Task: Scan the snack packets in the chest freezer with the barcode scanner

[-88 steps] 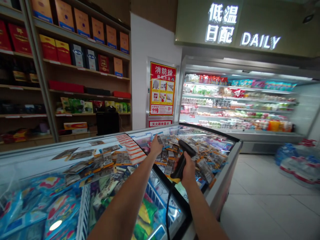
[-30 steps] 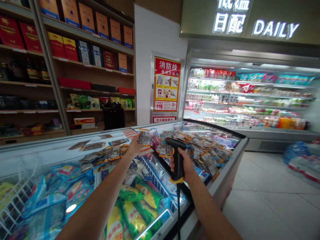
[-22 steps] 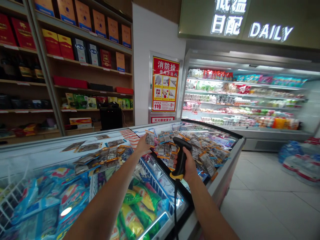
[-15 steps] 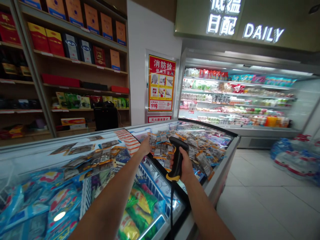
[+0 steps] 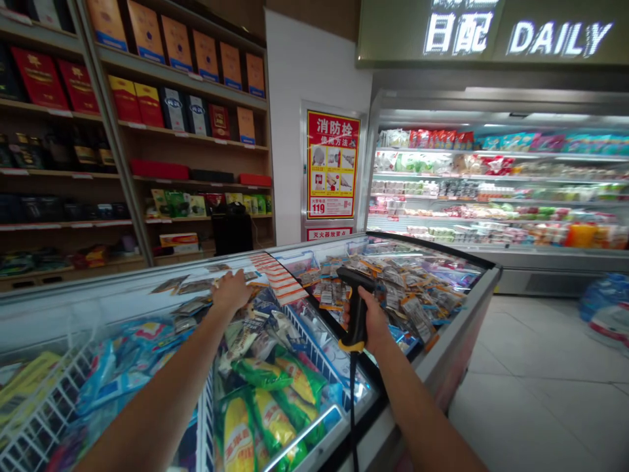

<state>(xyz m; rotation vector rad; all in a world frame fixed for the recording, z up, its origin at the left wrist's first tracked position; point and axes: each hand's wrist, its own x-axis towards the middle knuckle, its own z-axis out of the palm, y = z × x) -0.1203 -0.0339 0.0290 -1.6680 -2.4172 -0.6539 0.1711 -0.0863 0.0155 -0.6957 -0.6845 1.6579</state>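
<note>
My right hand (image 5: pixel 369 321) is wrapped round the grip of a black and yellow barcode scanner (image 5: pixel 358 308), its cable hanging straight down. The scanner's head sits over a heap of small flat packets (image 5: pixel 393 278) on the right part of the chest freezer (image 5: pixel 472 295). My left hand (image 5: pixel 232 290) reaches across the freezer's left part, fingers apart, above a few flat packets (image 5: pixel 194 286); whether the fingertips touch them is hard to see. Beside that hand lies an orange-and-white striped sheet (image 5: pixel 280 278). Below show green and yellow corn bags (image 5: pixel 268 419).
White wire baskets (image 5: pixel 44 406) divide the freezer, with blue bags (image 5: pixel 118 367) between them. Behind stand shelves of boxed goods (image 5: pixel 171 111) and a red fire-hydrant sign (image 5: pixel 334 164). A lit dairy cooler (image 5: pixel 491 190) is at the right, with wrapped water bottles (image 5: pixel 607 308) on the floor.
My left hand has moved left, from beside the striped sheet's right side to over the packets on the left. The view has turned left. The scanner stays in my right hand.
</note>
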